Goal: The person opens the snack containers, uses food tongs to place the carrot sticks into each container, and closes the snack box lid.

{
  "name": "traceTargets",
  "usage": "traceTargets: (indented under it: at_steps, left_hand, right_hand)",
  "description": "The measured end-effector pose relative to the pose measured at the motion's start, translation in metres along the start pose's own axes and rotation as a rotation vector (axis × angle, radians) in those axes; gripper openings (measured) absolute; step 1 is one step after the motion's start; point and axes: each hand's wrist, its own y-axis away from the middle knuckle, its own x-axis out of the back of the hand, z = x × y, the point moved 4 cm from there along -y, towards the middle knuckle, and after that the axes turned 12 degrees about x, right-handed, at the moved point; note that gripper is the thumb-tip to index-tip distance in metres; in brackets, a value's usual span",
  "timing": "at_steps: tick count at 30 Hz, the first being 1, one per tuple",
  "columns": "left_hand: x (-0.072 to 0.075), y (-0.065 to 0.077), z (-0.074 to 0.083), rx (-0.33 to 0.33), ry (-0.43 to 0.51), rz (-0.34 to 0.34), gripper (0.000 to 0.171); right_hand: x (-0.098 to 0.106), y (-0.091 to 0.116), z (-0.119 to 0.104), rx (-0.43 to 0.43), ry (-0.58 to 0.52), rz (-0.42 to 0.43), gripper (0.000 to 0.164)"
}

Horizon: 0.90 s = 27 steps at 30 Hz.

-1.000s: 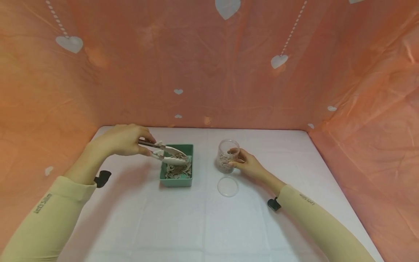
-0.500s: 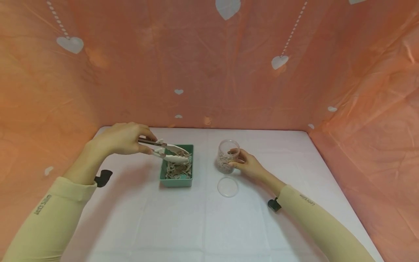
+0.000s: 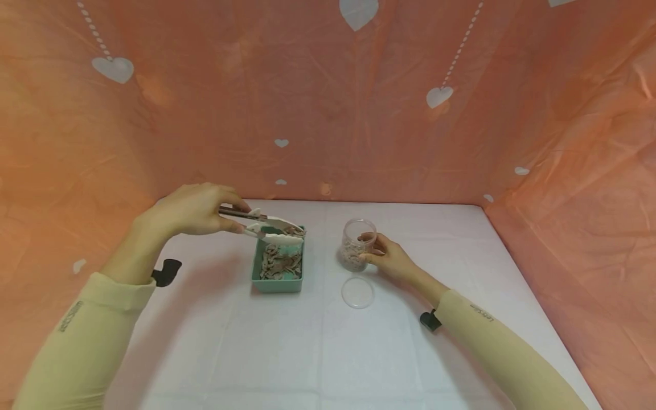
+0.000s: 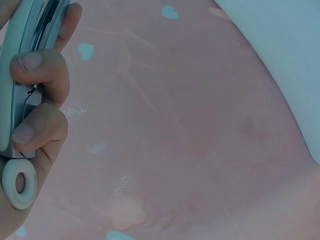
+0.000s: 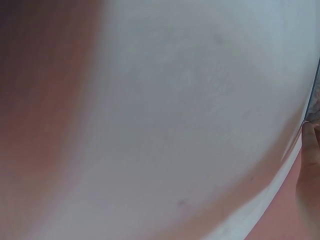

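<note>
The tongs (image 3: 284,240) hang over the far part of the green box (image 3: 277,286), tips tilted down, with a small bunch of brownish strips (image 3: 294,231) showing between them near the box's far right corner; whether every strip is pinched is too small to tell. The person's left hand (image 3: 205,210) grips the tongs, fingers curled round the handles. A firm, even squeeze seems best here, since loose strips could slip out sideways; lifting straight up until the dangling ends clear the rim, then keeping the tips level, should limit spills. The right hand (image 3: 394,259) grasps a clear jar (image 3: 353,247) low on its right side, well placed to keep it upright without squashing what look like thin walls. The box is rectangular, smooth and probably plastic, and more curled, ragged strips lie in its nearer part. The tongs pair metal handles with pale scoop-shaped tips, and a white ring (image 4: 20,184) sits at the handle end. The jar is round, see-through and partly filled with similar brownish bits. Just in front of it, a clear round lid (image 3: 357,293) lies flat on the white-covered table (image 3: 307,347). Beyond hangs a creased orange-pink sheet (image 3: 307,102) printed with pale hearts.
</note>
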Motion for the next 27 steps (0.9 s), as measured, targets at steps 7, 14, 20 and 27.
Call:
traceTargets:
  at_steps: [7, 14, 20, 27]
  left_hand:
    - [0.006, -0.008, 0.013, -0.022, 0.007, 0.040, 0.034]
    - [0.008, -0.018, 0.032, -0.046, 0.033, 0.036, 0.037]
    - [0.008, -0.031, 0.051, -0.085, 0.042, 0.028, 0.040]
    - [0.004, -0.048, 0.069, -0.111, 0.055, 0.019, 0.043]
  right_hand:
    - [0.002, 0.000, 0.001, 0.002, -0.006, 0.005, 0.053]
    - [0.002, 0.001, 0.003, 0.002, -0.006, 0.007, 0.053]
    - [0.002, 0.002, 0.002, -0.002, -0.009, 0.014, 0.054]
    - [0.002, 0.002, 0.002, -0.011, -0.029, 0.009, 0.055]
